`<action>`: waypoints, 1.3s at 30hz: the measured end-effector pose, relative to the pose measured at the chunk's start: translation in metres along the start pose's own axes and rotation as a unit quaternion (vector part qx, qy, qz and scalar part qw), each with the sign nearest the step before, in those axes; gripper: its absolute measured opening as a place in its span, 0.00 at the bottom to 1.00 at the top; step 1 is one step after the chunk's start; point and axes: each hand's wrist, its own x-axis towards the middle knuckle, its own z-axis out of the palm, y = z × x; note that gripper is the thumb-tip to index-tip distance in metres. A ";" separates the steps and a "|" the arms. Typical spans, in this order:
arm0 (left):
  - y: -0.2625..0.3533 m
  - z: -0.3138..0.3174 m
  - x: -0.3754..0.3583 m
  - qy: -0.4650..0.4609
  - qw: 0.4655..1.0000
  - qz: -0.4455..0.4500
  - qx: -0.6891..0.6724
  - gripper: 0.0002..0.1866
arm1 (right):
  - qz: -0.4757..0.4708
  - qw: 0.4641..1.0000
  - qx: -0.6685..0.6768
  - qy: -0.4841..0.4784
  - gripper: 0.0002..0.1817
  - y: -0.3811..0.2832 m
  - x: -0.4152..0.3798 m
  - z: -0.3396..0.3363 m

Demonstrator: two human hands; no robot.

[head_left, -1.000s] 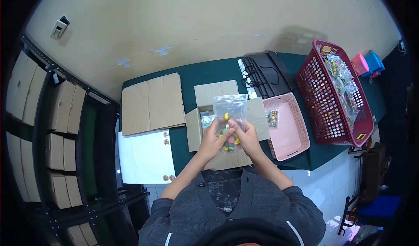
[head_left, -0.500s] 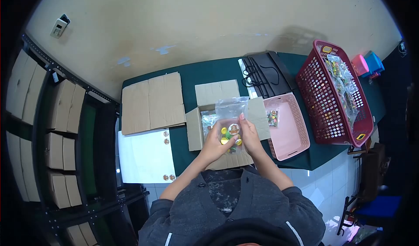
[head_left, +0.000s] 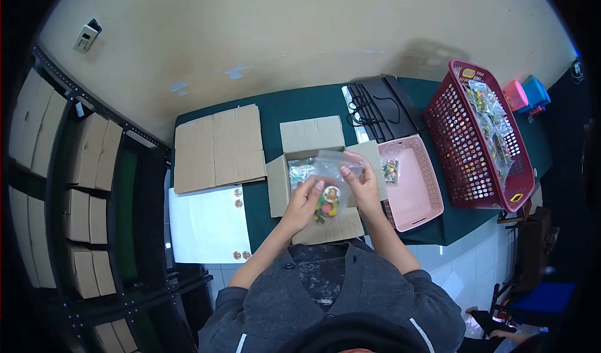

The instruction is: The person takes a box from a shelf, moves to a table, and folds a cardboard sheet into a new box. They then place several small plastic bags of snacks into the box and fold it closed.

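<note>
— Two hands were up over the open cardboard box (head_left: 316,193), weren't they?

— Yes. Both were clamped on one clear plastic bag (head_left: 330,177). The left hand (head_left: 305,199) pinched its lower part, where the coloured round badges (head_left: 327,204) had gathered. The right hand (head_left: 361,184) gripped the upper right edge.

— And where was that bag?

— Held just above the box, tilted, its top leaning to the right. The box sat near the front edge of the green tabletop (head_left: 294,105) with its flaps spread flat. More clear packets (head_left: 299,171) lay inside it, at the far left corner.

— What stood around it?

— Just to the right was a pink basket (head_left: 416,193) with one small packet of badges (head_left: 390,169) in its far left corner. Farther right stood a dark red basket (head_left: 460,152), and a row of filled packets (head_left: 491,130) lay along its inside. Beyond the pink basket lay a black tray (head_left: 382,105) with a cord on it.

— And on the left?

— One flattened sheet of cardboard (head_left: 216,146) lay on the tabletop, well apart from the box. A white sheet (head_left: 210,224) sat just near of it, overhanging the tabletop's front edge. Shelves of cardboard cartons (head_left: 84,196) ran down the far left side.

— Could you read the badges?

— No, they were too small.
</note>
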 end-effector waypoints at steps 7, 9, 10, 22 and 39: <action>0.001 -0.007 0.008 0.055 0.995 0.084 0.028 0.10 | 0.003 0.977 -0.112 -0.182 0.10 0.008 -0.004 -0.008; 0.002 -0.019 0.010 0.020 0.998 0.005 0.062 0.07 | 0.033 0.973 -0.124 -0.190 0.14 0.007 -0.005 -0.011; 0.008 -0.020 0.010 0.022 0.998 0.024 0.058 0.08 | 0.066 0.966 -0.110 -0.223 0.16 0.004 -0.004 -0.014; -0.004 -0.019 0.017 0.025 0.997 0.057 0.053 0.23 | -0.037 0.973 -0.153 -0.170 0.21 -0.002 0.003 -0.025; -0.014 0.001 0.042 -0.012 0.999 -0.015 0.033 0.12 | 0.070 0.988 -0.076 -0.112 0.15 0.043 0.025 -0.027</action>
